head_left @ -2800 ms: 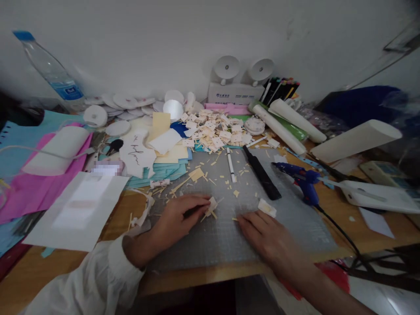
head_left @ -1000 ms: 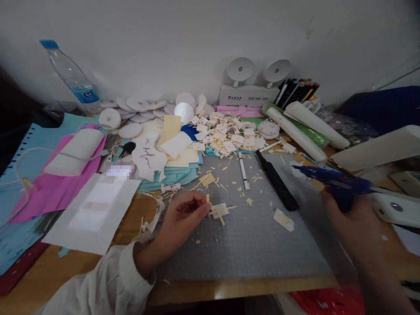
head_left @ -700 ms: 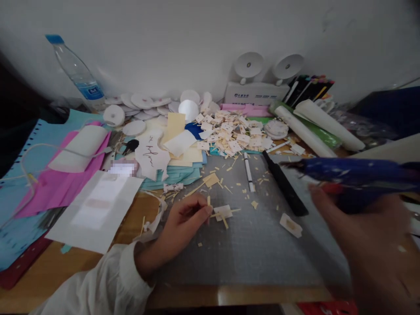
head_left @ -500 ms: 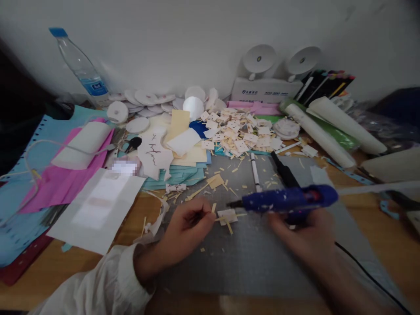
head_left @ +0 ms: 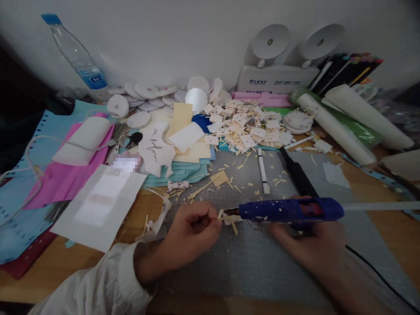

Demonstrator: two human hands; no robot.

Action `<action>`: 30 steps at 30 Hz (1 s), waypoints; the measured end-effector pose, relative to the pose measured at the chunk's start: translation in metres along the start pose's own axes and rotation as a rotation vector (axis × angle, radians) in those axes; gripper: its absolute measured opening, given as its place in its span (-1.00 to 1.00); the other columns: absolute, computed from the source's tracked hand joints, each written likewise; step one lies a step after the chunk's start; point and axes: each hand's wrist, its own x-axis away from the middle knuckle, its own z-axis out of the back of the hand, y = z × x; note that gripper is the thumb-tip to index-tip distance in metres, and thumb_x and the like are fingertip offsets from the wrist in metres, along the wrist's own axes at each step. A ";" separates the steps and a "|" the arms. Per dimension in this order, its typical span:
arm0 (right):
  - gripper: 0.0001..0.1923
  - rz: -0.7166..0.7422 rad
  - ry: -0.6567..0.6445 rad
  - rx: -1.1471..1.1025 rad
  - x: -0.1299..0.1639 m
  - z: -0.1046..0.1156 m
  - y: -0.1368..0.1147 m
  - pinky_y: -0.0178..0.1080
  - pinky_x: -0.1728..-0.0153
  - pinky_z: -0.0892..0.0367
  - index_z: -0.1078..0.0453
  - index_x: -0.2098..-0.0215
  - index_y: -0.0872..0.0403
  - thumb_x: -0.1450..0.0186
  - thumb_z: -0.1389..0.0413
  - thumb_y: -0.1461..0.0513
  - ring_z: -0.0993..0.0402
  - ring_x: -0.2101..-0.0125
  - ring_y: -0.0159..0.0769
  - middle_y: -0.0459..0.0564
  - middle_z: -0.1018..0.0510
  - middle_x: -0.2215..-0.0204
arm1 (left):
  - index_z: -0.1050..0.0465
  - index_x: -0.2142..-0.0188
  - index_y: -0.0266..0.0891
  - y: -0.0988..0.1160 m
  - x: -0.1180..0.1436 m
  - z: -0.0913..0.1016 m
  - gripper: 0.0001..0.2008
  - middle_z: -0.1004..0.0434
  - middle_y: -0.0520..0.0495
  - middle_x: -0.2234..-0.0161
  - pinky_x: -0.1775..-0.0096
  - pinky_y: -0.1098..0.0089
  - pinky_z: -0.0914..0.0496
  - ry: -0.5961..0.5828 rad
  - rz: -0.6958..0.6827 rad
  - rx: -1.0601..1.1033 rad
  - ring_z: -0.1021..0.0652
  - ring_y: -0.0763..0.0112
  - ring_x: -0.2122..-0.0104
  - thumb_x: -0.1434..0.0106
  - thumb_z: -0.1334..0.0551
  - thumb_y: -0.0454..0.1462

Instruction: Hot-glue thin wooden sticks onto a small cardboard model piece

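Observation:
My right hand [head_left: 311, 245] is wrapped round a blue hot glue gun [head_left: 278, 210], with a pale glue stick [head_left: 377, 205] jutting from its back end. The gun's dark nozzle points left, right at a small white paper piece [head_left: 231, 218] with thin yellow strips. Thumb and fingertips of my left hand [head_left: 193, 227] pinch a yellow paper strip [head_left: 226, 218] of that piece, just left of the nozzle. Whether the nozzle touches the paper I cannot tell. Beneath both hands lies a grey cutting mat [head_left: 249, 262].
Behind the mat is a heap of small paper pieces with faces [head_left: 243, 127]. A white pen [head_left: 262, 170] and a black-handled tool [head_left: 297, 173] lie beyond the gun. At left are a white sheet [head_left: 98, 210] and a water bottle [head_left: 77, 57]. A black cord [head_left: 374, 271] runs at right.
The glue gun's nozzle has come left and now overlaps the small paper piece beside my left hand. My left hand keeps its pinch. The camera view has shifted slightly.

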 end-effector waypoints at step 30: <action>-0.75 0.059 0.022 0.062 0.000 -0.003 0.004 -0.28 0.72 -0.29 -0.29 0.44 0.02 -0.17 -0.03 0.02 -0.45 0.71 -0.24 -0.06 -0.53 0.61 | -0.15 0.60 -0.22 -0.002 0.003 -0.001 -0.78 -0.11 0.13 0.64 0.59 0.53 -0.06 -0.017 0.028 0.049 -0.15 0.57 0.61 -0.13 -0.14 -0.35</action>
